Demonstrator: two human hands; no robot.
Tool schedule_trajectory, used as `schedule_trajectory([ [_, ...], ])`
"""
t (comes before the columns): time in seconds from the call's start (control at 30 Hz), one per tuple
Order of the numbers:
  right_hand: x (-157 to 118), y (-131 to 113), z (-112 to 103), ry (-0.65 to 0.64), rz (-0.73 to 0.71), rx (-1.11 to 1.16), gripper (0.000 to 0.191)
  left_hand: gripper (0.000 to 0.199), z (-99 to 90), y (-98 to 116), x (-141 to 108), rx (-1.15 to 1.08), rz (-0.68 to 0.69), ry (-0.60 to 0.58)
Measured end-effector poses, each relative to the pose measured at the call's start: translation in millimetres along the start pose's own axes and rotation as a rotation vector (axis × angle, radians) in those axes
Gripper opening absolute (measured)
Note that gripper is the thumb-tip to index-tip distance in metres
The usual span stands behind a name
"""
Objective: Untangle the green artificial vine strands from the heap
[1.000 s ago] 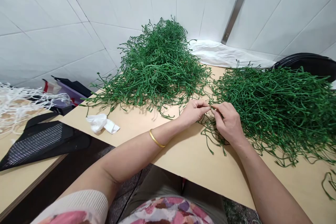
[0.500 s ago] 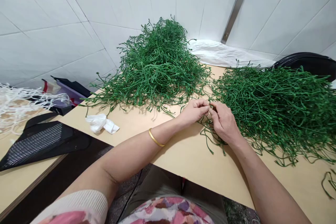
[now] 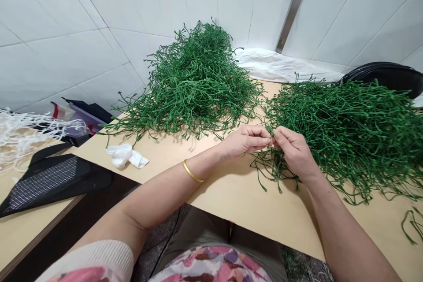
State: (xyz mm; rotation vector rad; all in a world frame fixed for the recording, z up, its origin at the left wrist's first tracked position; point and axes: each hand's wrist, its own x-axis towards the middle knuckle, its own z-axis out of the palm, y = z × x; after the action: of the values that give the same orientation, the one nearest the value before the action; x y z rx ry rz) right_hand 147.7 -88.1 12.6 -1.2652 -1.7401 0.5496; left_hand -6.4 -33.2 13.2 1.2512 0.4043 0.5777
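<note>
Fingertips of my left hand [image 3: 249,140] and my right hand [image 3: 294,150] meet in a close pinch over the table. A thin green cord [image 3: 269,129] shows at the pinch, partly hidden by the fingers. Under and beside my right hand, loose green cords [image 3: 264,172] trail over the tabletop. To the right lies a wide tangled pile of green cords [image 3: 357,128] with small knot-like ends. Another, taller heap of the same cords [image 3: 198,79] rises behind my left hand.
A crumpled white tissue [image 3: 127,156] lies on the table [image 3: 238,198] near its left edge. White cords [image 3: 36,132] and a black mesh item [image 3: 49,180] are on a surface at left. White sheeting [image 3: 280,66] and a round black object [image 3: 383,77] sit along the tiled wall.
My right hand has shifted right and turned slightly, its fingers now pinched more tightly. My left hand has moved a little right with it. The view has shifted slightly.
</note>
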Motion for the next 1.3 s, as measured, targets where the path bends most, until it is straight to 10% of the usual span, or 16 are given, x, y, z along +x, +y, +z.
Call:
schedule_trajectory([
  [0.27, -3, 4, 2, 0.420, 0.053, -0.012, 0.024, 0.024, -11.5, -10, 11, -0.069, -0.032, 0.340],
  [0.5, -2, 7, 7, 0.590, 0.012, -0.207, 0.015, 0.017, -10.0, -13, 11, -0.005, -0.029, 0.344],
  [0.77, 0, 6, 9, 0.439, -0.184, -0.398, 0.012, 0.015, -5.8, -11, 10, 0.198, 0.020, 0.369],
  [1.3, -2, 9, 16, 0.159, -0.002, -0.355, 0.011, 0.009, -5.8, -15, 10, 0.188, 0.154, 0.355],
])
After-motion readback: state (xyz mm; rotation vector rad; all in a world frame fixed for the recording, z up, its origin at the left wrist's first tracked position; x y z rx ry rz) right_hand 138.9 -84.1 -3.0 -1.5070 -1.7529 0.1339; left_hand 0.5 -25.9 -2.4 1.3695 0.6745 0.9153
